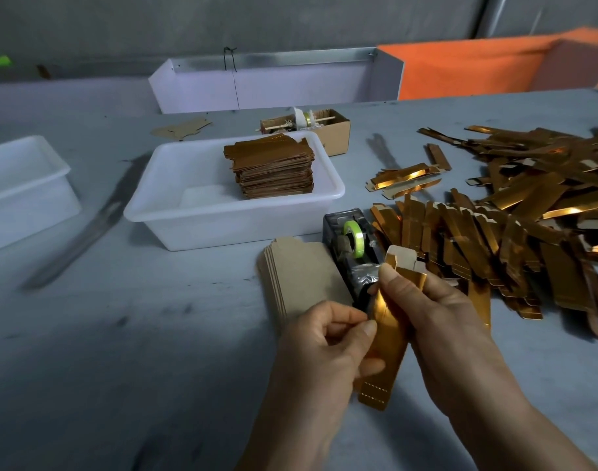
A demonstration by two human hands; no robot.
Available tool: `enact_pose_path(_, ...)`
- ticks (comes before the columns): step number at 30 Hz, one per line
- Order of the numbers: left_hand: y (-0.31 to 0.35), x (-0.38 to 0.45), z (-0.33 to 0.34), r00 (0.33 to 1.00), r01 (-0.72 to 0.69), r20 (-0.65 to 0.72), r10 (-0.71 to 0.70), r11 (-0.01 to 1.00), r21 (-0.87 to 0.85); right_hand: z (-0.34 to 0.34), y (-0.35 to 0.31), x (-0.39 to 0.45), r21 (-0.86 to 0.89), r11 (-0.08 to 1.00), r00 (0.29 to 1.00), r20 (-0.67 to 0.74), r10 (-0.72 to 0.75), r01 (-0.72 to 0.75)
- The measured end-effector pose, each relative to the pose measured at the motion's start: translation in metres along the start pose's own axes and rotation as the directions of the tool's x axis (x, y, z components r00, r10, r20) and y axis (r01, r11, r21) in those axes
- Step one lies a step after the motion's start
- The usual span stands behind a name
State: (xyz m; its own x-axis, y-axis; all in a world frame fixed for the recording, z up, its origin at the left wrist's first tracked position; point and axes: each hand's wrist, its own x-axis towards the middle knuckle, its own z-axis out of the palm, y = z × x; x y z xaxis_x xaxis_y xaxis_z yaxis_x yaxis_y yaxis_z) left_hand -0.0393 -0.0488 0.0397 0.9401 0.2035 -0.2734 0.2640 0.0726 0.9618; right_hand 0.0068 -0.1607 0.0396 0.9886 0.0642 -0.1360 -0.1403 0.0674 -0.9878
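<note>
Left hand [328, 341] and right hand [437, 307], fingers clamped, pinch one gold blank [387, 338] (one tape dispenser [350, 243] behind).

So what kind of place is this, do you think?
Probably a small packaging workshop: a heap of flat gold box blanks on the worktable, a neat stack of them in a white tub, and a tape dispenser.

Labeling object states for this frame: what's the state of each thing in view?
carton: held up, top flaps open.
left hand: pinches carton edge.
right hand: grips carton top.
dispenser: loaded with green tape.
tub: open, holds a stack.
pile: loose, scattered.
box: open.
</note>
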Motion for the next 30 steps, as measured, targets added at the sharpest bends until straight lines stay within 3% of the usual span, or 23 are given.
enact_pose_path(5, 0.003, -0.003, 0.002, 0.998, 0.007, 0.056, -0.001, 0.995, -0.097, 0.002, -0.007, 0.004, -0.06, 0.998, 1.0, -0.012, -0.019, 0.018)
enact_pose_path(9, 0.007, 0.001, -0.002, 0.998, 0.039, 0.066, -0.025, 0.976, -0.213, 0.0, -0.014, 0.012, -0.174, 0.984, 0.996, 0.087, -0.018, 0.033)
enact_pose_path(11, 0.006, 0.005, -0.007, 1.0, 0.016, 0.002, -0.016, 0.979, -0.206, -0.003, -0.02, 0.015, -0.197, 0.979, 0.992, 0.119, -0.029, 0.052)
enact_pose_path(15, 0.005, 0.016, -0.023, 0.976, -0.041, -0.217, 0.006, 0.987, -0.157, -0.023, -0.027, 0.033, -0.345, 0.93, 0.988, -0.045, -0.147, 0.123)
enact_pose_path(18, 0.004, 0.021, -0.03, 0.962, -0.02, -0.27, -0.043, 0.973, -0.228, -0.03, -0.017, 0.045, -0.479, 0.876, 0.998, -0.001, -0.056, 0.049)
enact_pose_path(23, 0.003, 0.028, -0.032, 0.959, 0.046, -0.248, -0.135, 0.942, -0.332, -0.023, -0.002, 0.051, -0.515, 0.857, 0.999, 0.032, 0.027, -0.007)
enact_pose_path(30, -0.002, 0.029, -0.03, 0.969, 0.011, -0.236, -0.077, 0.963, -0.268, -0.016, -0.002, 0.052, -0.492, 0.869, 0.994, 0.053, 0.097, -0.058)
